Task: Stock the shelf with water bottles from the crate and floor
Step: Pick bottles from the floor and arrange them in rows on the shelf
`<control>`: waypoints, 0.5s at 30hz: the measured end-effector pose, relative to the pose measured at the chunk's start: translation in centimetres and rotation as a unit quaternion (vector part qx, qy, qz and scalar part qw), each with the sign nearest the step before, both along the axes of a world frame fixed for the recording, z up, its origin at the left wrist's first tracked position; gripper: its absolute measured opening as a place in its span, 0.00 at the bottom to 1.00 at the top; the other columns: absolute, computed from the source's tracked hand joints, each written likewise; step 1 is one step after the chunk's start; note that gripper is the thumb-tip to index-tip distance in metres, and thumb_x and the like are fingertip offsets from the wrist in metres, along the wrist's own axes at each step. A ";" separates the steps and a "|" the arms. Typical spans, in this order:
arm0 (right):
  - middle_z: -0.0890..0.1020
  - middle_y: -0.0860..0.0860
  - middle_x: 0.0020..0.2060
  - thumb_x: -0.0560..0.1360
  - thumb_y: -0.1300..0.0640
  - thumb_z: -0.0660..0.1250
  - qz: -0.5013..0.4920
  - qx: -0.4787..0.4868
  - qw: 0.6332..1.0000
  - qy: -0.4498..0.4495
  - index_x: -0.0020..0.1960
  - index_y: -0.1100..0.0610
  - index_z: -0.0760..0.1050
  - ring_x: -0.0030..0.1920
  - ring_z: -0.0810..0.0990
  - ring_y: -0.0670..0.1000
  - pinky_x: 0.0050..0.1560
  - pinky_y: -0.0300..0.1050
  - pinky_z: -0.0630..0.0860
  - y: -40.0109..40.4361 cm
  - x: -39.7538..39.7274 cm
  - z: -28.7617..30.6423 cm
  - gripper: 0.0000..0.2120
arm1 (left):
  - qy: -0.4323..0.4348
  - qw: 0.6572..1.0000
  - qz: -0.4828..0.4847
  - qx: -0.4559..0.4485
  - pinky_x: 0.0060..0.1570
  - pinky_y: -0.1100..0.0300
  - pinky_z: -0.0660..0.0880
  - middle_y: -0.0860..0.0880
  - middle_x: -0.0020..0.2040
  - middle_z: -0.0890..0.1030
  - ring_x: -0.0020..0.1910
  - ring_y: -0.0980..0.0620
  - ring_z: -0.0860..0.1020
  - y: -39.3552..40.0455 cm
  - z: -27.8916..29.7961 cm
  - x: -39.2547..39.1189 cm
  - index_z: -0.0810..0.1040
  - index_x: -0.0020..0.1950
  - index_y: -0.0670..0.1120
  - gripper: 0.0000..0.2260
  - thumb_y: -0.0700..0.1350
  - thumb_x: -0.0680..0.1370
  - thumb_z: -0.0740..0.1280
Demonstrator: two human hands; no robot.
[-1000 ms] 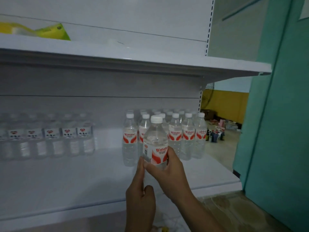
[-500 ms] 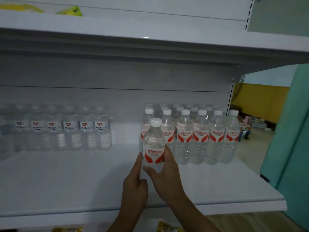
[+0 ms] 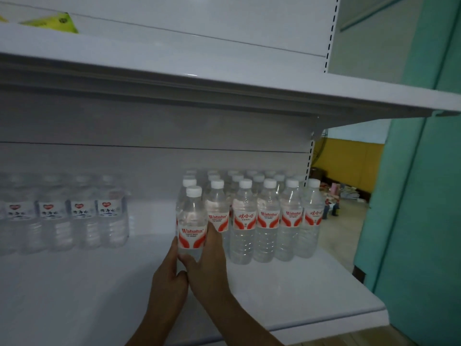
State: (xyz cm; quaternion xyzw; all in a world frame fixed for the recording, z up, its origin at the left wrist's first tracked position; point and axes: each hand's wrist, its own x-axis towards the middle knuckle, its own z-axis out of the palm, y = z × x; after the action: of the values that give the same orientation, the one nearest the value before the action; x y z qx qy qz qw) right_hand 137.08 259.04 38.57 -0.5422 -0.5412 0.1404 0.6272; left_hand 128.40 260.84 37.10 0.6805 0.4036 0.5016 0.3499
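Observation:
A clear water bottle (image 3: 191,221) with a white cap and a red and white label stands upright at the left end of a block of the same bottles (image 3: 268,221) on the white shelf (image 3: 74,295). My left hand (image 3: 169,278) and my right hand (image 3: 212,265) both wrap its lower half, thumbs at the front. Whether its base touches the shelf is hidden by my hands.
A wrapped pack of other water bottles (image 3: 69,216) stands at the shelf's back left. The upper shelf (image 3: 224,78) hangs close overhead, with a yellow-green packet (image 3: 52,22) on it. A teal wall (image 3: 419,196) rises to the right.
Both hands have carried the bottle forward, from in front of the shelf edge to the left end of the red-labelled block.

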 end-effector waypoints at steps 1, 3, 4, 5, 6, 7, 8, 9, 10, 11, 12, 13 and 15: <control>0.73 0.42 0.66 0.69 0.64 0.72 -0.004 0.003 1.000 -0.002 0.73 0.48 0.61 0.67 0.71 0.39 0.69 0.41 0.69 0.1 0.0 -0.1 0.37 | -0.004 1.000 -0.003 0.001 0.62 0.54 0.73 0.60 0.63 0.76 0.61 0.58 0.75 0.0 0.0 0.0 0.65 0.72 0.61 0.35 0.29 0.73 0.62; 0.72 0.42 0.66 0.69 0.64 0.72 -0.004 0.006 1.000 -0.001 0.73 0.48 0.61 0.67 0.70 0.38 0.69 0.40 0.69 0.0 -0.1 -0.1 0.37 | -0.011 1.000 -0.008 -0.007 0.63 0.53 0.73 0.60 0.64 0.76 0.62 0.59 0.74 0.0 -0.3 0.0 0.65 0.73 0.60 0.33 0.32 0.75 0.64; 0.72 0.42 0.66 0.70 0.65 0.72 -0.004 0.005 1.000 -0.002 0.73 0.48 0.61 0.67 0.70 0.38 0.69 0.40 0.68 0.0 -0.1 0.0 0.37 | -0.014 1.000 -0.011 -0.011 0.64 0.52 0.72 0.59 0.65 0.76 0.63 0.58 0.74 0.1 -0.3 0.0 0.65 0.73 0.60 0.32 0.33 0.75 0.64; 0.72 0.42 0.66 0.70 0.65 0.72 -0.005 0.003 1.000 -0.007 0.73 0.49 0.61 0.67 0.70 0.38 0.69 0.40 0.68 0.1 -0.1 -0.1 0.37 | -0.016 1.000 -0.013 -0.014 0.65 0.52 0.71 0.59 0.65 0.75 0.64 0.58 0.74 0.2 -0.4 0.0 0.65 0.73 0.59 0.31 0.33 0.75 0.64; 0.72 0.43 0.66 0.70 0.65 0.72 -0.007 0.005 1.000 -0.012 0.73 0.50 0.61 0.68 0.70 0.39 0.70 0.40 0.68 0.2 -0.2 -0.2 0.37 | -0.016 1.000 -0.016 -0.016 0.66 0.52 0.71 0.58 0.66 0.75 0.64 0.57 0.73 0.4 -0.5 -0.1 0.65 0.73 0.59 0.31 0.32 0.75 0.63; 0.72 0.44 0.66 0.70 0.65 0.72 -0.011 0.009 1.000 -0.016 0.74 0.51 0.61 0.68 0.70 0.40 0.70 0.40 0.68 0.3 -0.2 -0.2 0.37 | -0.014 1.000 -0.019 -0.017 0.66 0.52 0.70 0.58 0.67 0.74 0.65 0.57 0.73 0.5 -0.5 -0.1 0.65 0.73 0.58 0.32 0.31 0.75 0.63; 0.72 0.44 0.66 0.70 0.65 0.72 -0.014 0.009 1.000 -0.018 0.74 0.52 0.61 0.68 0.70 0.41 0.70 0.39 0.68 0.3 -0.2 -0.3 0.36 | -0.011 1.000 -0.024 -0.016 0.67 0.53 0.69 0.58 0.67 0.74 0.66 0.58 0.72 0.6 -0.5 -0.2 0.65 0.73 0.58 0.34 0.30 0.73 0.62; 0.73 0.45 0.66 0.70 0.65 0.72 -0.016 0.007 1.000 -0.021 0.74 0.52 0.62 0.67 0.71 0.41 0.69 0.36 0.68 0.3 -0.3 -0.3 0.36 | -0.006 0.999 -0.029 -0.013 0.67 0.55 0.69 0.59 0.67 0.74 0.66 0.59 0.71 0.7 -0.5 -0.4 0.65 0.73 0.58 0.35 0.28 0.72 0.61; 0.73 0.45 0.65 0.70 0.65 0.73 -0.018 0.007 0.999 -0.027 0.73 0.53 0.62 0.66 0.71 0.42 0.68 0.32 0.67 0.3 -0.3 -0.2 0.36 | -0.003 0.999 -0.033 -0.014 0.67 0.56 0.69 0.59 0.67 0.74 0.66 0.60 0.71 0.7 -0.5 -0.4 0.65 0.73 0.57 0.36 0.27 0.71 0.60; 0.73 0.46 0.64 0.70 0.65 0.73 -0.017 0.009 0.999 -0.032 0.73 0.53 0.63 0.66 0.71 0.42 0.66 0.29 0.66 0.3 -0.3 -0.2 0.35 | 0.001 0.999 -0.035 -0.019 0.66 0.58 0.69 0.59 0.67 0.74 0.66 0.60 0.71 0.6 -0.5 -0.5 0.65 0.73 0.57 0.36 0.27 0.71 0.60; 0.73 0.46 0.63 0.70 0.65 0.73 -0.014 0.012 0.999 -0.032 0.72 0.52 0.63 0.65 0.72 0.42 0.65 0.27 0.65 0.2 -0.3 -0.1 0.34 | 0.003 0.999 -0.038 -0.024 0.65 0.61 0.68 0.58 0.67 0.73 0.66 0.60 0.71 0.5 -0.4 -0.6 0.64 0.74 0.56 0.35 0.27 0.72 0.60; 0.74 0.45 0.63 0.70 0.65 0.73 -0.009 0.011 0.999 -0.028 0.71 0.51 0.64 0.64 0.72 0.41 0.63 0.25 0.65 0.2 -0.3 -0.1 0.33 | 0.009 0.999 -0.040 -0.029 0.64 0.63 0.68 0.58 0.68 0.73 0.66 0.60 0.71 0.3 -0.4 -0.8 0.63 0.74 0.56 0.35 0.27 0.73 0.59; 0.74 0.42 0.62 0.71 0.64 0.74 0.002 0.007 1.000 -0.021 0.69 0.47 0.63 0.63 0.73 0.38 0.61 0.23 0.65 0.1 -0.2 0.0 0.32 | 0.022 0.998 -0.045 -0.032 0.64 0.65 0.65 0.56 0.70 0.70 0.68 0.59 0.68 -0.3 -0.2 -0.9 0.61 0.75 0.53 0.35 0.26 0.73 0.58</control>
State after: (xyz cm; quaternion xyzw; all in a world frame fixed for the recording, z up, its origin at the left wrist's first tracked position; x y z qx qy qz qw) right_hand 136.83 259.14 38.59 -0.5394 -0.5561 0.1268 0.6195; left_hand 127.47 260.53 36.89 0.6972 0.3959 0.4572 0.3849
